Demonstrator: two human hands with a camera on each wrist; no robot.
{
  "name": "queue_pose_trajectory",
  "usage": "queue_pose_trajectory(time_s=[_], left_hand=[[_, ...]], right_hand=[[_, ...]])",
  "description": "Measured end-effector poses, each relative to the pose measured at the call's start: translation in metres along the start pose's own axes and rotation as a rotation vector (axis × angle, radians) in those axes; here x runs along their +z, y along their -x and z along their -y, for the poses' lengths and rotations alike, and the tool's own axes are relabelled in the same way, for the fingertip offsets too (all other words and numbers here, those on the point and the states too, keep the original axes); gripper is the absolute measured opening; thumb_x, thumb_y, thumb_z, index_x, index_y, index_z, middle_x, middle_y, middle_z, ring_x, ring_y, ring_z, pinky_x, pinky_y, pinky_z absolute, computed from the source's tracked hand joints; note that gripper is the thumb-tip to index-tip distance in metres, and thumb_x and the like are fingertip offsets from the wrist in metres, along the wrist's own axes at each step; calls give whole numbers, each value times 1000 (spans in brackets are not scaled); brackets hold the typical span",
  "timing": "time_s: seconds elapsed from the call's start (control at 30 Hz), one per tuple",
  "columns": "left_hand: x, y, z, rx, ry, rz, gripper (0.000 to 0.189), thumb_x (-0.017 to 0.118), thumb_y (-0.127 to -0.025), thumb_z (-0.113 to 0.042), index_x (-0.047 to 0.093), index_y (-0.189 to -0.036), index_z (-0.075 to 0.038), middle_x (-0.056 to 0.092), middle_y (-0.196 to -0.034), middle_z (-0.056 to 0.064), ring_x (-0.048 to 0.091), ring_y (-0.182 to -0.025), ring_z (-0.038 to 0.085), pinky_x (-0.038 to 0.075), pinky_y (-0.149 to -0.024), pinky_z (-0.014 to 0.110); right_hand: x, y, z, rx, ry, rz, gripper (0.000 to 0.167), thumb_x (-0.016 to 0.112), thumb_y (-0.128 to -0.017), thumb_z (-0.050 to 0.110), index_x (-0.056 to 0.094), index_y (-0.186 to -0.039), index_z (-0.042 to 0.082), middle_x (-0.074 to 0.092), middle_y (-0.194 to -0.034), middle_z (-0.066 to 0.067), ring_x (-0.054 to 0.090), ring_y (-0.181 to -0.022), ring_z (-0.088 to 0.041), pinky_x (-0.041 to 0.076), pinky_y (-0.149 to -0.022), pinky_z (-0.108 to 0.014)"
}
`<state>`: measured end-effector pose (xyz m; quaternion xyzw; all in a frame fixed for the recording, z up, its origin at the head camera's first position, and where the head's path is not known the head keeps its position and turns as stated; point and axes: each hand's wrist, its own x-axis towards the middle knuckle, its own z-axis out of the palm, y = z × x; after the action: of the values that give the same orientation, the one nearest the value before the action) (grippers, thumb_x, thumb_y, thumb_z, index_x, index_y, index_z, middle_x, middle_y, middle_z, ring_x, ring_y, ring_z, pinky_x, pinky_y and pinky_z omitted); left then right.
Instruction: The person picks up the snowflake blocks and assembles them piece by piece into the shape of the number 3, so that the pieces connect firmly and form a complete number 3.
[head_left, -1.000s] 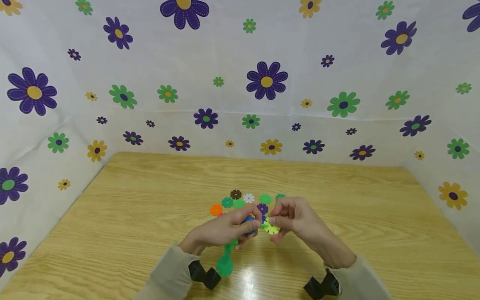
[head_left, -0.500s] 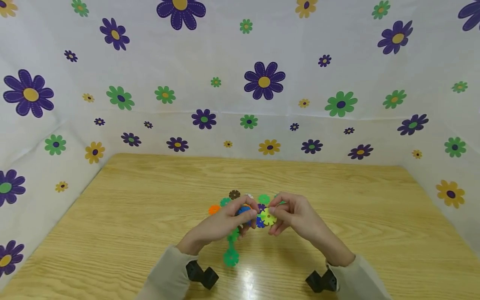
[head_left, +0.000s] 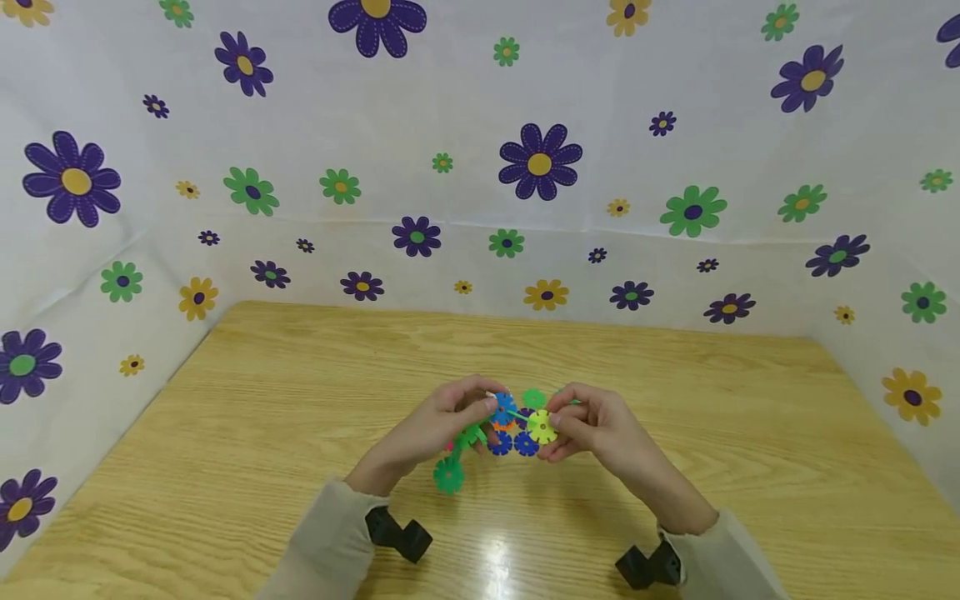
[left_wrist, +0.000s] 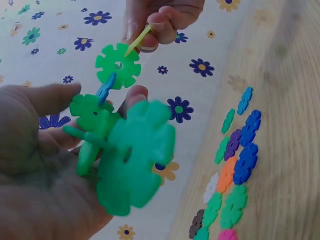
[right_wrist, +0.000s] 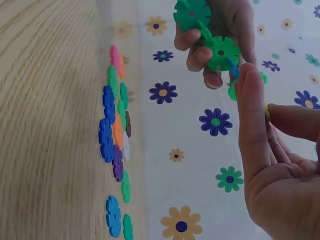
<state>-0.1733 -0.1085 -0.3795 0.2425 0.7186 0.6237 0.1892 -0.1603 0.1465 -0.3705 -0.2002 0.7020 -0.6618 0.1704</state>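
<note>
My left hand [head_left: 438,425] holds a chain of interlocked, notched plastic discs, thumb and fingertips at a blue disc [head_left: 503,408]. Below that hand the chain ends in a teal-green disc [head_left: 448,475], large and close in the left wrist view. Past the blue disc, a green disc [left_wrist: 118,66] forms the other end. My right hand [head_left: 603,425] pinches a yellow notched disc [head_left: 542,427] between thumb and fingers. Edge-on in the left wrist view, the yellow disc meets the green disc's rim. Both hands are raised above the table.
Loose discs lie flat in a cluster on the wooden table [head_left: 337,375], under and beyond the hands. Among them are dark blue discs [left_wrist: 246,164], an orange disc [left_wrist: 226,175] and a purple disc [right_wrist: 117,163]. A flower-printed cloth [head_left: 450,108] encloses the back and sides.
My left hand has moved up and farther from me, lifting the chain's hanging end. The yellow disc has risen and tilted in my right hand. More dark blue loose discs show between the hands.
</note>
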Motion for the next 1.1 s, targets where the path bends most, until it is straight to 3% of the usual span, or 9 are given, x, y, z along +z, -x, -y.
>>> queue_pose_trajectory(time_s=[0.1,0.27,0.4,0.6,0.77,0.9,0.97,1.0,1.1], left_hand=[[4,1,-3,27,-101,8,34,55,-107,-15,55,-139,-3,63,-109,19,63,-83,42,57,-75,50],[9,1,-6,52,-185,62,29,58,-105,-16,63,-133,-8,67,-99,11,62,-77,38,52,-65,34],[9,0,-6,53,-139,63,22,56,-106,-13,65,-122,-1,66,-91,11,66,-80,32,54,-65,33],[13,-2,-2,54,-5,48,23,54,-107,-11,63,-118,6,66,-100,25,65,-87,43,58,-70,33],[20,-4,1,-33,143,89,22,53,-108,-15,56,-119,4,64,-108,28,69,-87,40,60,-73,41],[26,-4,2,-111,217,126,24,51,-108,-13,48,-127,2,60,-106,24,66,-77,25,58,-71,35],[27,-4,2,-133,235,122,27,47,-109,-12,46,-131,2,56,-103,18,62,-74,18,55,-68,30],[28,-3,2,-141,245,112,29,44,-110,-12,45,-135,3,55,-104,15,60,-74,16,53,-68,28],[28,-2,2,-161,280,73,31,36,-112,-14,43,-134,6,50,-99,10,52,-70,13,47,-66,25]], right_hand=[[1,1,0,-11,-16,18,20,52,-102,-5,49,-116,-19,70,-84,-21,75,-75,-27,61,-73,-39],[4,2,2,-19,-31,49,25,53,-103,-2,50,-120,-19,71,-87,-20,74,-75,-28,61,-72,-38],[4,2,2,-16,-37,43,27,52,-104,1,50,-120,-20,70,-85,-18,73,-73,-23,61,-71,-36],[-1,1,1,-26,-25,-2,26,51,-104,1,50,-119,-21,71,-84,-10,71,-71,-16,60,-68,-31],[-2,0,-3,-112,54,-14,19,53,-102,-6,55,-114,-21,69,-89,-1,69,-68,-13,59,-65,-29],[-3,-2,-7,-163,98,-20,16,53,-102,-6,59,-109,-19,68,-83,-7,68,-66,-14,58,-61,-29],[-5,-3,-10,-176,158,-40,16,52,-102,-6,60,-109,-18,67,-82,-13,67,-66,-16,58,-61,-30],[-7,-4,-13,-188,238,-58,15,54,-102,-6,62,-109,-17,67,-82,-15,66,-65,-17,58,-60,-30],[-13,-5,-23,-204,636,-95,14,63,-97,-5,68,-109,-11,66,-84,-13,62,-66,-16,54,-58,-26]])
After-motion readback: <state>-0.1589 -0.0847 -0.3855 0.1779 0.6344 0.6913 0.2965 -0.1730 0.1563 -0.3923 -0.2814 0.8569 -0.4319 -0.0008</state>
